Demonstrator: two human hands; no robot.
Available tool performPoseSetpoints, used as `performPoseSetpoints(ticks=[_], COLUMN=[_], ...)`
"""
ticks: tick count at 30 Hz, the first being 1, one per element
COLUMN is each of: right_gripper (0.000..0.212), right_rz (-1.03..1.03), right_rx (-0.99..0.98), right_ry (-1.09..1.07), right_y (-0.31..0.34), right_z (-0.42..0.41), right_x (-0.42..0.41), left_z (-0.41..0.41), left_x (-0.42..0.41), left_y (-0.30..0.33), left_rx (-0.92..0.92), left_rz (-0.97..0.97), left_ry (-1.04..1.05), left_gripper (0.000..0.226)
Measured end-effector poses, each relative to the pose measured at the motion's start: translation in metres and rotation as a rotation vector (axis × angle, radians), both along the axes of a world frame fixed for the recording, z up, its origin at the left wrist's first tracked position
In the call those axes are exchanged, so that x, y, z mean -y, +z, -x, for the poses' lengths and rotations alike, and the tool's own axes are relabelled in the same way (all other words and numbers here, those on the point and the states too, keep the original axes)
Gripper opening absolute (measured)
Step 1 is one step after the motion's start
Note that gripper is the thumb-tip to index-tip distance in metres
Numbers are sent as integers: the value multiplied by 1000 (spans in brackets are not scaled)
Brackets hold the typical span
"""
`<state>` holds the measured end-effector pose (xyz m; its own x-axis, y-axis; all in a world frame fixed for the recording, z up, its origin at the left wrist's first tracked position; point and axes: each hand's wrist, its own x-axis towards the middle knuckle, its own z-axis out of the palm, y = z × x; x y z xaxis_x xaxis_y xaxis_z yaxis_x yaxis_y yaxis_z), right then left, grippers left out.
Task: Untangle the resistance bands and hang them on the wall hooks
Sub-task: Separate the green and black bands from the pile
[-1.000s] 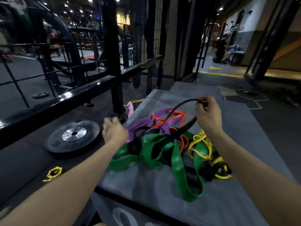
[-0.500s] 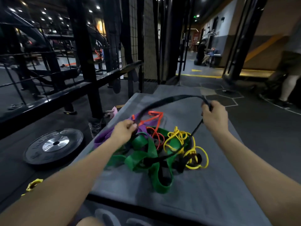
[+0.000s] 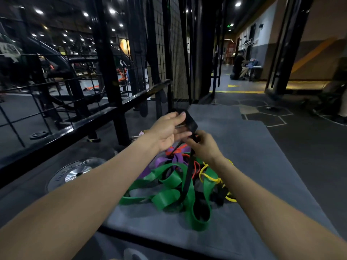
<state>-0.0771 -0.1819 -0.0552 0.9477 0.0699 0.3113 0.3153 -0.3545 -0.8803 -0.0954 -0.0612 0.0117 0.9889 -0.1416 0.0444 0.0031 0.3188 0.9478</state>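
Both hands close together, left hand (image 3: 169, 131) and right hand (image 3: 203, 145) gripping black band (image 3: 189, 171), tangled bands (image 3: 169, 196) on grey mat (image 3: 244, 166)

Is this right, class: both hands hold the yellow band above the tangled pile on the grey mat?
Not quite. The head view shows the left hand and right hand holding the black band, not the yellow band, which lies in the pile. The rest stands: the hands are above the tangle on the grey mat.

Matt rubbery bands (image 3: 169, 196); felt-like grey mat (image 3: 244, 156); glossy black metal rail (image 3: 62, 128).
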Motion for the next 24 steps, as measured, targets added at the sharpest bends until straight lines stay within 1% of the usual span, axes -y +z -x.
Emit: performPoseSetpoints(ticks=[2, 4, 6, 8, 10, 12, 14, 17, 18, 19, 20, 22, 23, 24], right_gripper=[18, 23, 29, 29, 27, 27, 26, 26, 26, 27, 27, 31, 33, 35], right_rz=[25, -23, -99, -157, -157, -141, -158, -193, -195, -201, -214, -243, -258, -277], right_rx=[22, -4, -18, 0, 16, 13, 10, 6, 4, -2, -7, -25, -36, -51], right_ry=[-14, -39, -105, -160, -179, -176, -172, -169, -171, -171, -169, -164, -169, -175], right_y=[7, 17, 31, 44, 48, 45, 40, 33, 30, 27, 23, 15, 12, 8], right_z=[-3, -6, -9, -12, -15, -17, -20, -26, -30, -33, -37, -44, -47, -52], right_x=[5, 11, 21, 32, 41, 47, 55, 69, 73, 75, 76, 75, 73, 70], left_z=[-1, -5, -7, -14, -25, -38, -50, -65, -70, -72, -74, -74, -72, -73], left_x=[-2, -5, -6, -8, -7, -4, 2, 12, 14, 17, 18, 19, 16, 12], left_y=[6, 8, -1, -24, -50, -72, -88, -113, -122, -129, -136, -134, -128, -123], left_rx=[16, 52, 80, 76, 118, 176, 216, 294, 313, 326, 326, 279, 223, 147], left_rz=[67, 97, -50, -318, -541, -681, -793, -946, -1007, -1061, -1086, -1079, -1063, -968], left_ry=[-7, -32, -45, -16, 40, 78, 54, -153, -180, -158, -109, -13, -34, -96], left_gripper=[13, 12, 9, 8, 13, 28, 58, 102, 111, 112, 102, 53, 33, 30])
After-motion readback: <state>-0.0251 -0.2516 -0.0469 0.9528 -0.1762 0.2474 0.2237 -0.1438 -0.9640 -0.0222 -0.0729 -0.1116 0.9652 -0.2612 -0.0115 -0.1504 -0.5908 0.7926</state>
